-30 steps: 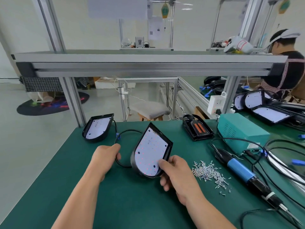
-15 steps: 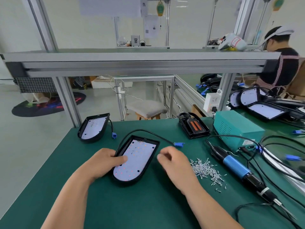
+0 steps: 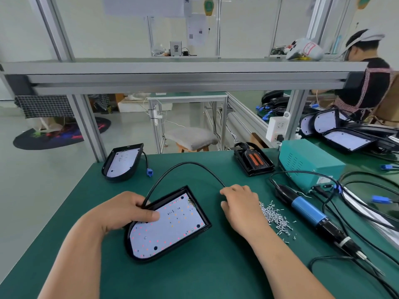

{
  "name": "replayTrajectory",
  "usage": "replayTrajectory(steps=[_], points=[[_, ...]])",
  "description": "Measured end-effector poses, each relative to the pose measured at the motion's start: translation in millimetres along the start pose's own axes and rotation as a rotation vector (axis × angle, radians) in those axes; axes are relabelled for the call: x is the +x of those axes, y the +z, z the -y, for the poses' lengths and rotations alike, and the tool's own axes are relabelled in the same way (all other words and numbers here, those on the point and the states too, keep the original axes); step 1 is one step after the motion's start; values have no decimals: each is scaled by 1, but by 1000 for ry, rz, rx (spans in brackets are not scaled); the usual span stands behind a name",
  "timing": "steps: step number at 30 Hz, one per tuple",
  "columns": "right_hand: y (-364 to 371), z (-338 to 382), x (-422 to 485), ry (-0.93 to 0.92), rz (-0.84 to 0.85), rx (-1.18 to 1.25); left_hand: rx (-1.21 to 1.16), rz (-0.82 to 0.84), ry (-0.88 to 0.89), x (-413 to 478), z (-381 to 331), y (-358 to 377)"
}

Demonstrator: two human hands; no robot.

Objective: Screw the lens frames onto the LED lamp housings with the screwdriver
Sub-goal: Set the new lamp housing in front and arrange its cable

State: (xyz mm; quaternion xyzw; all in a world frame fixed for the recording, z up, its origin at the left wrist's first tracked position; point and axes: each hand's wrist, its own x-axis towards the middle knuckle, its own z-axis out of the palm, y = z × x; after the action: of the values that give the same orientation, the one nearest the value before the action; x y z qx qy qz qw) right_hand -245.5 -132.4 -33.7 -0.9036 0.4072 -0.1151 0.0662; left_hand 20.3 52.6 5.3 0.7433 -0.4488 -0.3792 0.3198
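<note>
A black LED lamp housing [image 3: 172, 225] with a white LED board lies flat on the green table in front of me. My left hand [image 3: 127, 210] grips its left rim, thumb on the board. Its black cable [image 3: 185, 167] arcs back and right to my right hand [image 3: 241, 206], whose curled fingers hide the cable's end. A pile of small silver screws [image 3: 275, 219] lies just right of that hand. The electric screwdriver [image 3: 311, 212], black with a blue sleeve, lies on the table further right, untouched.
A second lamp housing [image 3: 123, 162] with a blue plug [image 3: 149, 173] lies at the back left. A black holder [image 3: 253, 161] and a teal power box [image 3: 308, 167] stand at the back right among cables. More housings and another person are on the far right.
The housing was tilted up in both hands, then laid flat. My right hand has let go of it and moved right to the cable end near the screws. The left hand stays on the rim.
</note>
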Motion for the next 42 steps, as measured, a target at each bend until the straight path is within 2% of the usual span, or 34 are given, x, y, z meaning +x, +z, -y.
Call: replayTrajectory(steps=[3,7,10,12,16,20,22,25,31,36,39,42], points=[[-6,4,-4,-54,9,157,-12,5,15,3,-5,7],[-19,-1,-12,-13,59,502,5,43,65,6,-14,17],[-26,-9,-21,34,179,715,-3,64,108,9,-21,28],[-29,-11,-28,42,343,820,-23,87,130,10,-25,34],[-38,-14,-40,-23,554,875,-53,158,155,10,-26,37],[-47,-19,-47,-195,638,685,-99,187,165,7,-24,37],[-50,-21,-48,-206,629,618,-97,184,162,7,-23,36],[-54,-28,-50,-92,564,678,-59,187,132,8,-27,38],[-73,-41,-39,42,106,609,-30,200,145,10,-32,44],[-101,-48,-2,81,-120,520,-27,80,147,11,-30,41],[-101,-59,38,184,-163,410,-96,-8,179,13,-29,41],[-87,-71,72,213,-106,281,-86,-9,225,13,-31,39]])
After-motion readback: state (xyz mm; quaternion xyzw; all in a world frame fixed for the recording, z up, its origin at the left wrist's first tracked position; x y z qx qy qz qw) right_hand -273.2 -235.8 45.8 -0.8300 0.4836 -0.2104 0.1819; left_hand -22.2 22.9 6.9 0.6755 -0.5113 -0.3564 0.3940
